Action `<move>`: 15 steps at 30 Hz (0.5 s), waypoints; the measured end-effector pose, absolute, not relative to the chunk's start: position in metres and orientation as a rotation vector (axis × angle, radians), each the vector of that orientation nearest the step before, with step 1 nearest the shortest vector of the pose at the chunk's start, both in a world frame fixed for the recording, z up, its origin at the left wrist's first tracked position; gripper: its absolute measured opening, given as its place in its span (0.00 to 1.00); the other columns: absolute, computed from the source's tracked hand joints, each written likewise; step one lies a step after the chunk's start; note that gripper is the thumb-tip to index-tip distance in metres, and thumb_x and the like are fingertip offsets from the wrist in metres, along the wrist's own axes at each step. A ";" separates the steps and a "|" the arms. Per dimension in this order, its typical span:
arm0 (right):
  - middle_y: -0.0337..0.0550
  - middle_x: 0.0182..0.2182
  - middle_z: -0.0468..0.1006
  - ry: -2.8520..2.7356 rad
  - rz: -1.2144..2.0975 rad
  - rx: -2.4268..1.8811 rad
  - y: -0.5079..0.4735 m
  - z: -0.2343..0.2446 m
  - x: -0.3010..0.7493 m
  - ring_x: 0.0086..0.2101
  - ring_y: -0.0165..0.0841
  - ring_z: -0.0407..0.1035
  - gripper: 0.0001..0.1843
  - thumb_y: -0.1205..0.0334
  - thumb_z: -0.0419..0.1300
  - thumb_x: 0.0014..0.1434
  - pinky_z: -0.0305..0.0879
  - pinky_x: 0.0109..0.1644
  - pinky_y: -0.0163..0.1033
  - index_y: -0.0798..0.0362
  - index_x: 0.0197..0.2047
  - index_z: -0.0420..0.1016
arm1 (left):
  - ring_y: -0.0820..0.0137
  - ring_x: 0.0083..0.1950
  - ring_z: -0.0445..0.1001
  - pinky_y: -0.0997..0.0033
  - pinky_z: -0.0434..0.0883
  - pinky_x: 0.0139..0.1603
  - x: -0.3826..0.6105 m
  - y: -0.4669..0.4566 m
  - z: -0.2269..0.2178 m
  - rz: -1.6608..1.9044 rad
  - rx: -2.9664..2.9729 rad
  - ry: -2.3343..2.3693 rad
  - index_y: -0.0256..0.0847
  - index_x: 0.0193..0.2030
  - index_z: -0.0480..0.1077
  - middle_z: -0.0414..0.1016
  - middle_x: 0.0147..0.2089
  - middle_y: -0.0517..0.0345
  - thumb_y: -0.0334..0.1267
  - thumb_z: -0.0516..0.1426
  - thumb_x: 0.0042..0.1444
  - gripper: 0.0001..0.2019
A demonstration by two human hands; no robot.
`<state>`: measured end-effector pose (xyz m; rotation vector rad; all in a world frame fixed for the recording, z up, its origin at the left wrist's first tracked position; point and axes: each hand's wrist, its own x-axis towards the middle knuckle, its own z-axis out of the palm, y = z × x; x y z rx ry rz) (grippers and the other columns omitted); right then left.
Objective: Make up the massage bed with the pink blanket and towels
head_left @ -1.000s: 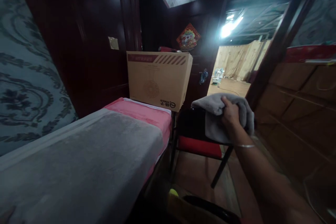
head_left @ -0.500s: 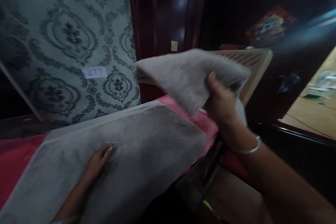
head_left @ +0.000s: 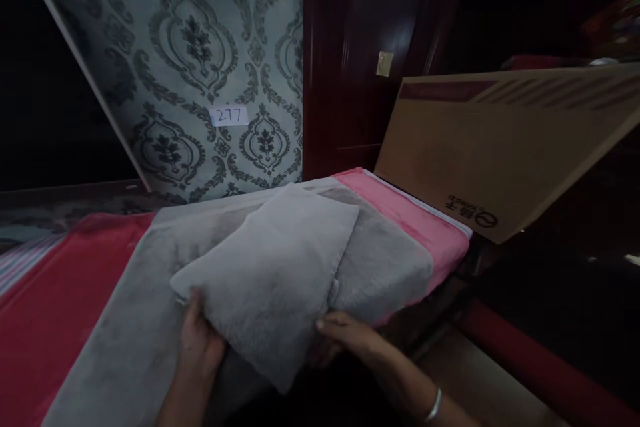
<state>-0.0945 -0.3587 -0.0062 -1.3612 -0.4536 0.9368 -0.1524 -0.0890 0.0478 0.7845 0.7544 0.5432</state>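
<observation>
Both hands (head_left: 200, 340) gripping folded grey towel (head_left: 270, 273), apparently on grey-covered bed (head_left: 390, 260), cardboard box (head_left: 500, 147) beside

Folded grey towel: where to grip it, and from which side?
Take the folded grey towel by its near edge, likely from the near side: that edge overhangs the grey cover, so fingers slip under, as the left hand and right hand hold it.

The folded grey towel (head_left: 273, 277) (lately aloft) now lies on the bed, both hands gripping it.
</observation>
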 end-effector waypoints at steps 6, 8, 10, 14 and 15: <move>0.44 0.34 0.84 -0.283 0.423 -1.358 -0.418 0.015 -0.002 0.29 0.33 0.78 0.22 0.49 0.74 0.51 0.75 0.31 0.35 0.53 0.44 0.82 | 0.66 0.33 0.80 0.71 0.80 0.36 -0.155 -0.103 0.075 0.467 0.878 0.778 0.38 0.42 0.77 0.81 0.33 0.57 0.23 0.61 0.45 0.16; 0.42 0.36 0.83 -0.140 0.232 -1.237 -0.422 0.013 0.036 0.30 0.34 0.79 0.21 0.59 0.75 0.47 0.77 0.30 0.35 0.50 0.46 0.80 | 0.67 0.31 0.79 0.74 0.78 0.32 -0.157 -0.102 0.087 0.510 0.891 0.752 0.37 0.44 0.77 0.81 0.33 0.57 0.23 0.61 0.45 0.18; 0.38 0.32 0.81 0.011 0.119 -1.189 -0.417 0.007 0.070 0.27 0.32 0.77 0.23 0.66 0.74 0.45 0.76 0.26 0.35 0.48 0.46 0.78 | 0.68 0.30 0.78 0.75 0.76 0.30 -0.161 -0.099 0.094 0.530 0.919 0.742 0.37 0.45 0.78 0.81 0.32 0.57 0.23 0.60 0.45 0.18; 0.34 0.28 0.79 0.138 0.038 -1.220 -0.393 0.000 0.116 0.19 0.29 0.70 0.29 0.69 0.71 0.43 0.70 0.19 0.33 0.47 0.50 0.74 | 0.66 0.34 0.80 0.74 0.77 0.33 -0.172 -0.094 0.084 0.531 1.002 0.752 0.38 0.44 0.78 0.82 0.35 0.55 0.26 0.63 0.46 0.17; 0.34 0.29 0.79 0.114 0.025 -1.209 -0.386 0.001 0.123 0.20 0.29 0.70 0.30 0.69 0.70 0.43 0.71 0.21 0.34 0.47 0.51 0.74 | 0.65 0.37 0.81 0.72 0.79 0.37 -0.175 -0.094 0.077 0.538 1.020 0.757 0.39 0.45 0.78 0.83 0.38 0.54 0.27 0.64 0.46 0.17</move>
